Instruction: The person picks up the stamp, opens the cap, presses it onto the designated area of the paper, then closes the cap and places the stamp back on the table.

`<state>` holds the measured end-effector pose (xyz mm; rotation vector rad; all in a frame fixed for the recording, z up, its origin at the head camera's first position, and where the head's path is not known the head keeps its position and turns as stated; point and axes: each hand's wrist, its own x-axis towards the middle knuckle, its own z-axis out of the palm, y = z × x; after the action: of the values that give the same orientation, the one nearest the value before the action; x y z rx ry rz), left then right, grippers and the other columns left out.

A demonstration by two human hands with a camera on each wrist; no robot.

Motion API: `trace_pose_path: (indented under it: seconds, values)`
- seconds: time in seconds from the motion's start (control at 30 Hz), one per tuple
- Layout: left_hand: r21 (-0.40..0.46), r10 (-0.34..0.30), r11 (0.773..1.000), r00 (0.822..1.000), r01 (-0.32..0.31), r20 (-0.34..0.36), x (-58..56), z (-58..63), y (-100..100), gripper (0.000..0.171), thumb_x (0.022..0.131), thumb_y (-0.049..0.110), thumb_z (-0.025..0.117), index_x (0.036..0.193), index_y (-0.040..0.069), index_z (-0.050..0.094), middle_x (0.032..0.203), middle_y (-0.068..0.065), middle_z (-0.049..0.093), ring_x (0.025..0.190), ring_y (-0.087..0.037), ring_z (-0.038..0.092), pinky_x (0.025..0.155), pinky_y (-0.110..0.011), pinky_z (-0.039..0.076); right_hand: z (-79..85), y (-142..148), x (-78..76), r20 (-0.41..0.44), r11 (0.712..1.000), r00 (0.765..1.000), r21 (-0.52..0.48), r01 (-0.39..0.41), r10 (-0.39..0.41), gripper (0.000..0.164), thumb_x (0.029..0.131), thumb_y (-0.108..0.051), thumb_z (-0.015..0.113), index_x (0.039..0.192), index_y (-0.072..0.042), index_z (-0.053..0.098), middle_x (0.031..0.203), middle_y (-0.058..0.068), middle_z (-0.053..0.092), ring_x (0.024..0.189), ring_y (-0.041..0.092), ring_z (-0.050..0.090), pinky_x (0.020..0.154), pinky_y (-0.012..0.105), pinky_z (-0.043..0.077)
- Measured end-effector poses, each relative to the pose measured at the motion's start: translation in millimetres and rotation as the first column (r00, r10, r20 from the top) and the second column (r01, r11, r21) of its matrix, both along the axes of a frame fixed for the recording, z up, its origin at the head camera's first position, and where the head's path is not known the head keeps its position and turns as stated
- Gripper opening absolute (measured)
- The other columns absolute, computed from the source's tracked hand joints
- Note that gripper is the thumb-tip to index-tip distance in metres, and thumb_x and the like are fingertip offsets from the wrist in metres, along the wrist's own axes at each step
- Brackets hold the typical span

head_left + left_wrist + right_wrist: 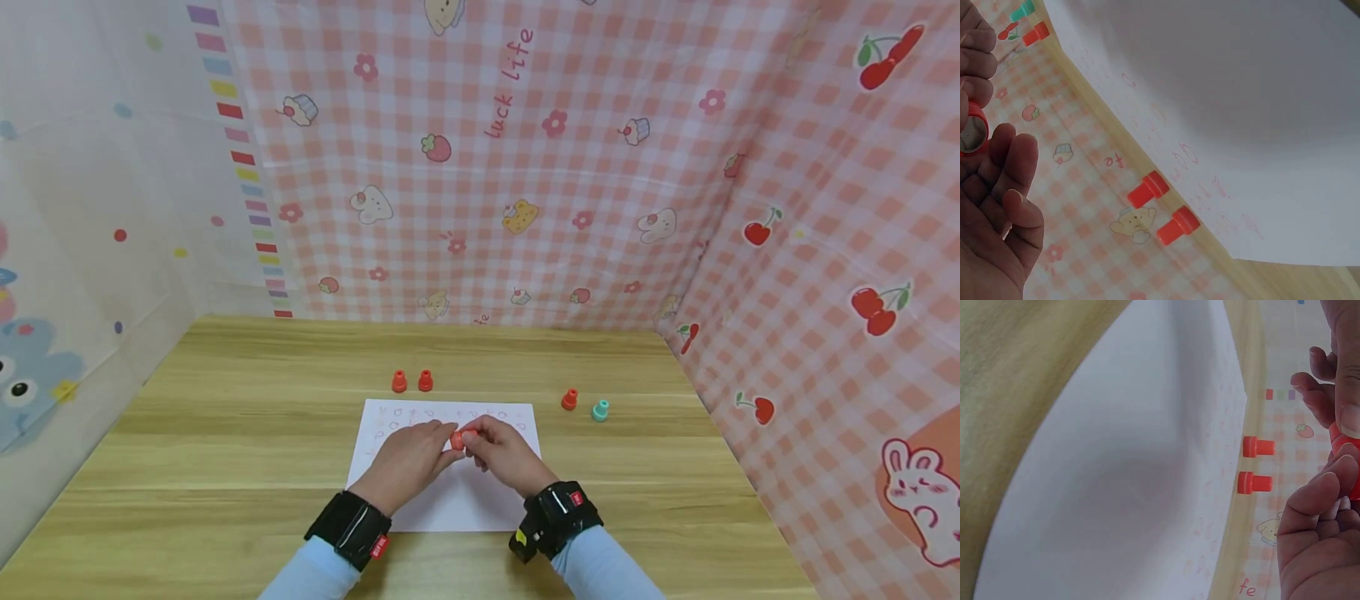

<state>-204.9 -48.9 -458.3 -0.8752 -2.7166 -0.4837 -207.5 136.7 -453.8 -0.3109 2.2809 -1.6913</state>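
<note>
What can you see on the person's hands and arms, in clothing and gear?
The left hand and right hand wear no gloves. The sleeves are pale blue. The left black wristband has a red tag with white marking; the right black wristband has a red tag and a bulky black piece with a yellow mark.

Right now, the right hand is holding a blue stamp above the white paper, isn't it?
Not quite: it's a red stamp, not blue, as the head view shows. The right hand does hold it above the white paper.
</note>
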Motion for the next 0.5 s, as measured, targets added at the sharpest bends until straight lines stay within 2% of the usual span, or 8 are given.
trace_pose_path:
  seconds: [0.2, 0.5]
  values:
    - [0.013, 0.011, 1.000, 1.000, -0.012, 0.023, 0.0, 1.1, -0.7, 0.035, 0.090, 0.041, 0.069, 0.094, 0.006, 0.068, 0.076, -0.001, 0.063, 0.067, -0.016, 0.061, 0.061, -0.035, 0.051, 3.5, -2.2, -0.6, 0.015, 1.000, 1.000, -0.022, -0.015, 0.015, 0.017, 0.102, -0.015, 0.055, 0.109, -0.001, 0.061, 0.082, 0.003, 0.056, 0.071, 0.015, 0.051, 0.064, 0.027, 0.041]
    - [0.018, -0.018, 1.000, 0.997, 0.017, 0.073, 1.1, 2.0, -0.8, 0.033, 0.093, 0.035, 0.069, 0.101, 0.003, 0.066, 0.082, -0.003, 0.062, 0.072, -0.016, 0.058, 0.067, -0.036, 0.052, -2.7, -5.5, -1.6, 0.013, 0.999, 1.000, -0.040, -0.014, 0.015, 0.016, 0.103, -0.010, 0.052, 0.109, 0.003, 0.059, 0.084, 0.003, 0.056, 0.071, 0.017, 0.050, 0.064, 0.026, 0.041]
